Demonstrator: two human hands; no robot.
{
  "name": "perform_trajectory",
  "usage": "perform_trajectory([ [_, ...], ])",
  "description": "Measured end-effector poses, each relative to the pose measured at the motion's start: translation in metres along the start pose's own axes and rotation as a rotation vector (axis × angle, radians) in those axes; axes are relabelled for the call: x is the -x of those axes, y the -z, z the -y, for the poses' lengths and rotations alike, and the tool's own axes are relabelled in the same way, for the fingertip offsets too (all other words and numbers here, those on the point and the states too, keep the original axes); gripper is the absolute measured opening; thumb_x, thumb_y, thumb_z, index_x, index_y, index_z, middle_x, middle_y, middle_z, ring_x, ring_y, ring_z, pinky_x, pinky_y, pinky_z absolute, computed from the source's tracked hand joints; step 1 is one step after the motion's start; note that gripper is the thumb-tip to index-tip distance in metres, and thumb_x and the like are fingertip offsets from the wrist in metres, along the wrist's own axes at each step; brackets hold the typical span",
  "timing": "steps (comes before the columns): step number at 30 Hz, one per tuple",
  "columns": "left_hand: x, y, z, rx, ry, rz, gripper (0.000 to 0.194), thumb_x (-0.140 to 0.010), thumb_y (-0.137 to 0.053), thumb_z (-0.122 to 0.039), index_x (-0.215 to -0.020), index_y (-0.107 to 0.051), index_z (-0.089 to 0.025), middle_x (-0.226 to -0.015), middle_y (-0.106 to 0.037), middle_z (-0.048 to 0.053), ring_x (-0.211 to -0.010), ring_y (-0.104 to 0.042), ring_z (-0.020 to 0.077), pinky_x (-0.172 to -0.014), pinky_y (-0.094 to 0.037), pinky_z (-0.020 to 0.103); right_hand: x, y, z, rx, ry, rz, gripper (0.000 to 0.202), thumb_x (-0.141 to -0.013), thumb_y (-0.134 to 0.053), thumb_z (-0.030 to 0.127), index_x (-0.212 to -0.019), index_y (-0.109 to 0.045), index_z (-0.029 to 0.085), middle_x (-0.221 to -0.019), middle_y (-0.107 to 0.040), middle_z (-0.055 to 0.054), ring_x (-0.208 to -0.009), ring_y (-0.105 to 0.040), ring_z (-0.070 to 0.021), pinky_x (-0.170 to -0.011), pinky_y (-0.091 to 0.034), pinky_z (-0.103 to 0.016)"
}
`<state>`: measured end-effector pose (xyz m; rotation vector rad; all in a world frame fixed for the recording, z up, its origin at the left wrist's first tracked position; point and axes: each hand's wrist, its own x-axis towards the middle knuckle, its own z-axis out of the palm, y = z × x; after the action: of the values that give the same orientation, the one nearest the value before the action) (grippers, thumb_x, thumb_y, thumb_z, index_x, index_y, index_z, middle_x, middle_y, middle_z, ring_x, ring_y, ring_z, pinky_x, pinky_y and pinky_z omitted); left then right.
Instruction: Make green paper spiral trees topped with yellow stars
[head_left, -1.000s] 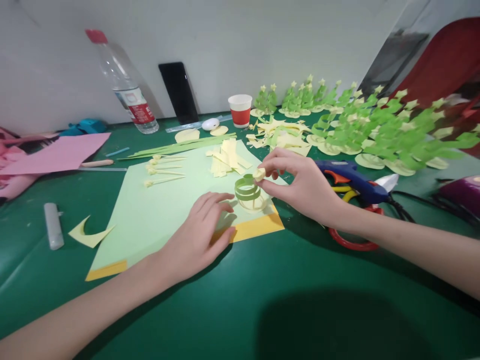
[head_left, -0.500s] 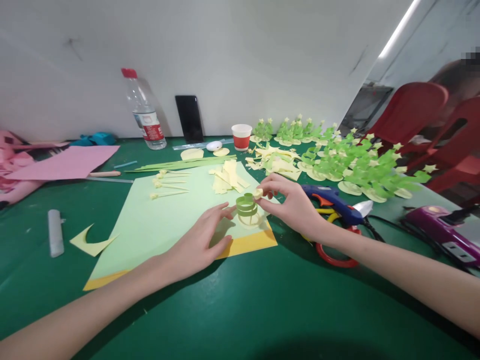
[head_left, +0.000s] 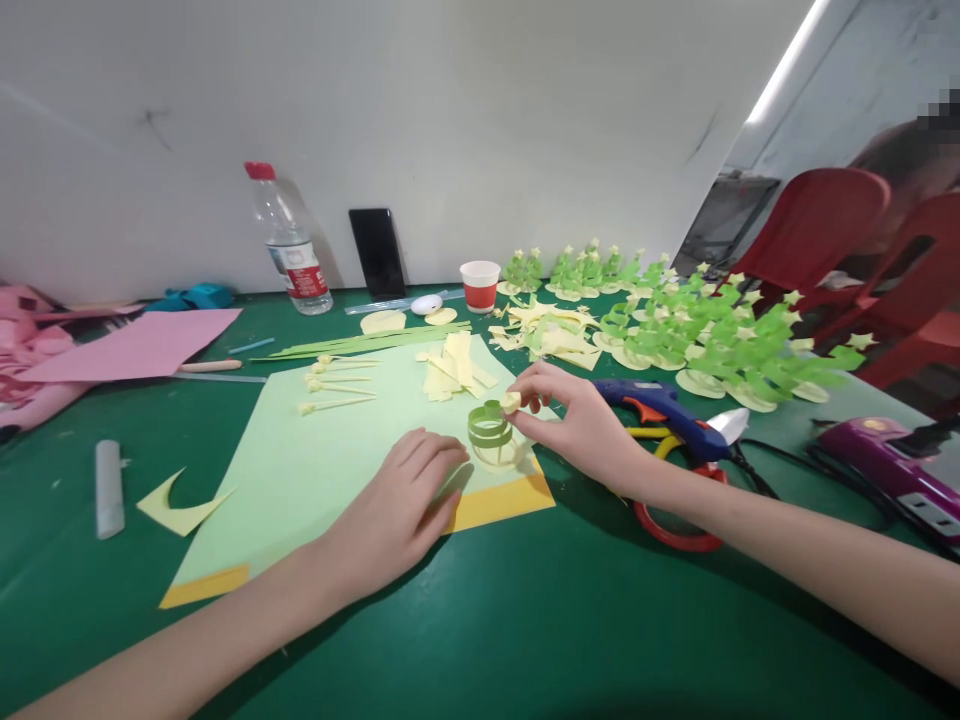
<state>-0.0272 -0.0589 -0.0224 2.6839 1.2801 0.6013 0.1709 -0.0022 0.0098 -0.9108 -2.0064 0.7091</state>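
Note:
My right hand point(head_left: 559, 412) pinches a small pale-yellow paper piece point(head_left: 511, 402) between thumb and fingertips, beside the top of a green paper coil point(head_left: 490, 430). That coil stands on a round pale-yellow paper base point(head_left: 501, 456) at the right side of a light-green sheet point(head_left: 322, 470). Just left of the coil, my left hand point(head_left: 412, 492) lies low over the sheet with its thumb apart from its bent fingers, and nothing shows in it. Several pale-yellow paper stems with knobbed ends point(head_left: 337, 384) and a pile of pale-yellow strips point(head_left: 454, 368) lie farther up the sheet.
Finished-looking green spiral plants with stars point(head_left: 720, 335) crowd the back right. A blue glue gun point(head_left: 660, 410) and red-handled scissors point(head_left: 679, 540) lie right of my right hand. A paper cup point(head_left: 480, 287), phone point(head_left: 377, 253) and bottle point(head_left: 296, 255) stand at the back.
My left hand has drawn back slightly from the coil, its fingers more bent. My right hand still holds the paper piece beside the coil. The whole view has shifted a little.

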Motion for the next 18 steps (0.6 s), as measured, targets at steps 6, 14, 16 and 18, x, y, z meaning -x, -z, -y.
perform_trajectory([
  [6,-0.0001,-0.0004,0.0018,0.016,0.048,0.006,0.019,-0.089,-0.036,-0.021,-0.106,-0.043,-0.018,-0.104,-0.052,0.008,-0.1,-0.045,0.0213,-0.089,-0.04,0.04,-0.0003,0.0001,0.0002,-0.017,-0.018,0.002,0.003,-0.073,-0.055,0.017,-0.069,-0.055,0.016,-0.073,-0.051,-0.001,-0.065,-0.045,-0.0101,-0.06,-0.039,-0.024],
  [14,0.0012,-0.0004,0.0008,-0.02,0.01,0.008,0.019,-0.089,-0.037,-0.02,-0.107,-0.042,-0.017,-0.105,-0.051,0.008,-0.102,-0.044,0.0215,-0.095,-0.036,0.043,-0.0001,0.0007,-0.0004,-0.002,-0.039,0.007,0.006,-0.072,-0.058,0.018,-0.067,-0.054,0.017,-0.075,-0.056,-0.001,-0.064,-0.044,-0.0095,-0.06,-0.038,-0.023],
  [16,0.0013,0.0,0.0001,-0.029,0.009,0.013,0.019,-0.089,-0.037,-0.02,-0.106,-0.043,-0.017,-0.104,-0.052,0.008,-0.101,-0.044,0.0216,-0.094,-0.036,0.043,-0.0003,0.0005,-0.0004,0.005,-0.04,0.009,0.008,-0.072,-0.058,0.018,-0.065,-0.054,0.017,-0.075,-0.057,-0.001,-0.064,-0.045,-0.0097,-0.061,-0.038,-0.023],
  [18,0.0004,0.001,-0.0008,-0.039,0.01,0.024,0.019,-0.089,-0.037,-0.019,-0.106,-0.044,-0.016,-0.104,-0.052,0.008,-0.101,-0.044,0.0219,-0.094,-0.036,0.043,-0.0005,0.0003,-0.0002,0.012,-0.036,0.009,0.009,-0.072,-0.058,0.018,-0.064,-0.053,0.018,-0.075,-0.057,-0.001,-0.065,-0.045,-0.01,-0.061,-0.038,-0.023],
])
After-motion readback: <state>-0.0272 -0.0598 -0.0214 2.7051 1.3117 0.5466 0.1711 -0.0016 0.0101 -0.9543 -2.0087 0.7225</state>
